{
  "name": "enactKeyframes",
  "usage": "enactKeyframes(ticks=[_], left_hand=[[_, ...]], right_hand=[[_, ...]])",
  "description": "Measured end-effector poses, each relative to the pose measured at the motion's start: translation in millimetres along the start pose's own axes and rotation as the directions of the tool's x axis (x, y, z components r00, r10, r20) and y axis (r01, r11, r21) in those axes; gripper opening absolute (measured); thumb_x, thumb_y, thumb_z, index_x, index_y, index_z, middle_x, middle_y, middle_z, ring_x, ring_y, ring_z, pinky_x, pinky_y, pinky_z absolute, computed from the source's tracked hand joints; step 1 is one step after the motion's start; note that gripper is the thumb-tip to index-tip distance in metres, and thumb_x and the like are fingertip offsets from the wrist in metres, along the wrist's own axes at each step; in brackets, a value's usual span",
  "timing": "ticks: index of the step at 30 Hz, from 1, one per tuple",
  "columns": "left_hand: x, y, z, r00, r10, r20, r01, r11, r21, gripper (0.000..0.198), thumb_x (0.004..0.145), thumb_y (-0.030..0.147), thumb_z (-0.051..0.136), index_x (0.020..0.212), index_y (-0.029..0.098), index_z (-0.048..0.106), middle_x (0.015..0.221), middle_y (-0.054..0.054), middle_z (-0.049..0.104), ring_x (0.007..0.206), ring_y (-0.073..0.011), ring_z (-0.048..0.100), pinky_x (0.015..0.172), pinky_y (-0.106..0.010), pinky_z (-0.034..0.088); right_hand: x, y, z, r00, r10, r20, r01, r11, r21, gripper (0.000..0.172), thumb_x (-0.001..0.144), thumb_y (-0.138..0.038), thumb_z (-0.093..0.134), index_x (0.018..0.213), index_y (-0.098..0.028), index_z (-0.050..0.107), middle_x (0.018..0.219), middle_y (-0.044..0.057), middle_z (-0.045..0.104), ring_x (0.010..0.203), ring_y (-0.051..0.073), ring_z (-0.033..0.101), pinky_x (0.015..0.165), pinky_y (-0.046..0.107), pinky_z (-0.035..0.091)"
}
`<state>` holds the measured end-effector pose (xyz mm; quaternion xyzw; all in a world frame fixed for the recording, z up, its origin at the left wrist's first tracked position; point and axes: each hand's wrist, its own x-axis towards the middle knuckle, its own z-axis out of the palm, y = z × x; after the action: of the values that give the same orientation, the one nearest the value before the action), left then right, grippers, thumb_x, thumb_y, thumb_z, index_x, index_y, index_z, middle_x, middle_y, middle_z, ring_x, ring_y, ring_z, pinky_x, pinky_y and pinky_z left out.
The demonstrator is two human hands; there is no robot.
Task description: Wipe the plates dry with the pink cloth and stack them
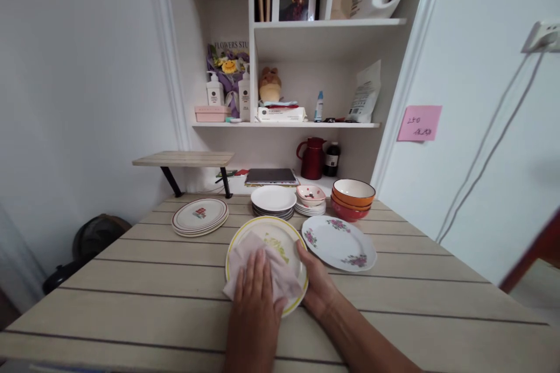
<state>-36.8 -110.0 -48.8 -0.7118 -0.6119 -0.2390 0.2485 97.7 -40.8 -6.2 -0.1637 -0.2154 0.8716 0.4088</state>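
A cream plate [294,239] with a yellow rim and a green pattern in its middle is held a little above the table, close in front of me. My right hand [321,285] grips its right edge, thumb over the rim and fingers underneath. On the plate's left and lower part lies a pale pink cloth [285,280]. My left hand [256,285] rests flat on this cloth, fingers stretched out, pressing it against the plate. Just right of the plate is a white oval platter [335,242] with pink flowers.
Behind stand stacked white plates [273,198], a small pink bowl [311,194] on saucers, and orange and red bowls [352,198]. Patterned plates [200,215] are stacked at the left, near a small raised shelf [184,158]. A red jug [312,158] stands at the back.
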Motion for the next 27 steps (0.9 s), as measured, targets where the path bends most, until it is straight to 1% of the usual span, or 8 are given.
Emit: enactKeyframes(ticks=[3, 6, 9, 13, 17, 22, 24, 27], left_hand=[[0, 17, -4.8, 0.997, 0.065, 0.028, -0.064, 0.997, -0.048, 0.072, 0.082, 0.021, 0.056, 0.148, 0.015, 0.029, 0.154, -0.01, 0.033, 0.141, -0.0268, 0.032, 0.108, -0.046, 0.041], [23, 23, -5.1, 0.993, 0.112, 0.039, -0.107, 0.987, -0.123, 0.07, 0.086, 0.03, 0.055, 0.149, 0.017, 0.028, 0.153, -0.008, 0.035, 0.142, -0.025, 0.03, 0.111, -0.046, 0.037], [52, 15, -3.2, 0.991, 0.128, 0.042, -0.12, 0.98, -0.159, 0.066, 0.089, 0.034, 0.052, 0.149, 0.018, 0.029, 0.153, -0.007, 0.036, 0.143, -0.0233, 0.027, 0.115, -0.046, 0.032], [71, -13, -2.3, 0.996, 0.049, 0.068, -0.043, 0.994, -0.097, 0.057, 0.091, 0.036, 0.049, 0.144, 0.018, 0.039, 0.152, -0.009, 0.037, 0.142, -0.0262, 0.031, 0.112, -0.051, 0.033], [46, -25, -0.8, 0.999, -0.035, 0.029, 0.035, 0.999, 0.003, 0.056, 0.089, 0.03, 0.051, 0.142, 0.014, 0.041, 0.152, -0.013, 0.037, 0.14, -0.0288, 0.034, 0.11, -0.053, 0.036], [3, 1, 2.2, 0.997, -0.074, 0.01, 0.074, 0.997, 0.019, 0.062, 0.083, 0.019, 0.054, 0.143, 0.011, 0.038, 0.153, -0.013, 0.035, 0.141, -0.0285, 0.032, 0.109, -0.048, 0.04], [0, 12, 2.4, 0.999, -0.038, 0.033, 0.039, 0.999, -0.014, 0.064, 0.083, 0.018, 0.054, 0.144, 0.014, 0.038, 0.153, -0.011, 0.035, 0.141, -0.0281, 0.033, 0.107, -0.048, 0.041], [18, 18, 0.4, 0.995, 0.046, 0.086, -0.037, 0.994, -0.105, 0.06, 0.087, 0.024, 0.053, 0.145, 0.02, 0.038, 0.154, -0.006, 0.034, 0.141, -0.0266, 0.033, 0.109, -0.049, 0.04]], right_hand=[[-3, -1, 0, 0.996, 0.091, -0.021, -0.091, 0.996, 0.001, 0.058, 0.091, -0.053, 0.047, 0.117, -0.003, 0.061, 0.108, 0.018, 0.072, 0.109, 0.025, 0.066, 0.102, 0.039, 0.044], [-5, -2, 1, 0.996, 0.087, -0.007, -0.087, 0.996, -0.018, 0.048, 0.091, -0.048, 0.05, 0.113, -0.007, 0.064, 0.107, 0.015, 0.073, 0.11, 0.023, 0.065, 0.102, 0.037, 0.045], [-4, -2, 3, 1.0, 0.006, 0.029, -0.005, 0.999, -0.036, 0.038, 0.091, -0.04, 0.052, 0.116, -0.014, 0.064, 0.115, 0.011, 0.071, 0.115, 0.02, 0.062, 0.105, 0.036, 0.042], [1, -1, 1, 0.999, -0.039, 0.006, 0.039, 0.997, -0.059, 0.044, 0.091, -0.042, 0.052, 0.122, -0.012, 0.061, 0.116, 0.013, 0.07, 0.114, 0.023, 0.062, 0.106, 0.041, 0.041], [5, 0, -2, 0.998, -0.06, 0.002, 0.06, 0.998, -0.019, 0.05, 0.093, -0.046, 0.047, 0.126, -0.01, 0.057, 0.116, 0.016, 0.07, 0.116, 0.025, 0.061, 0.106, 0.046, 0.04], [4, 0, 0, 0.997, -0.081, 0.006, 0.081, 0.997, -0.014, 0.053, 0.093, -0.047, 0.046, 0.126, -0.007, 0.057, 0.113, 0.017, 0.071, 0.114, 0.025, 0.063, 0.104, 0.044, 0.042], [2, 0, 0, 0.998, -0.059, -0.019, 0.059, 0.998, -0.025, 0.055, 0.092, -0.048, 0.048, 0.126, -0.006, 0.057, 0.111, 0.016, 0.072, 0.112, 0.025, 0.064, 0.103, 0.043, 0.043], [0, -1, -2, 0.999, -0.028, -0.043, 0.027, 0.999, -0.02, 0.054, 0.09, -0.049, 0.052, 0.123, -0.006, 0.059, 0.11, 0.016, 0.072, 0.11, 0.024, 0.065, 0.103, 0.04, 0.044]])
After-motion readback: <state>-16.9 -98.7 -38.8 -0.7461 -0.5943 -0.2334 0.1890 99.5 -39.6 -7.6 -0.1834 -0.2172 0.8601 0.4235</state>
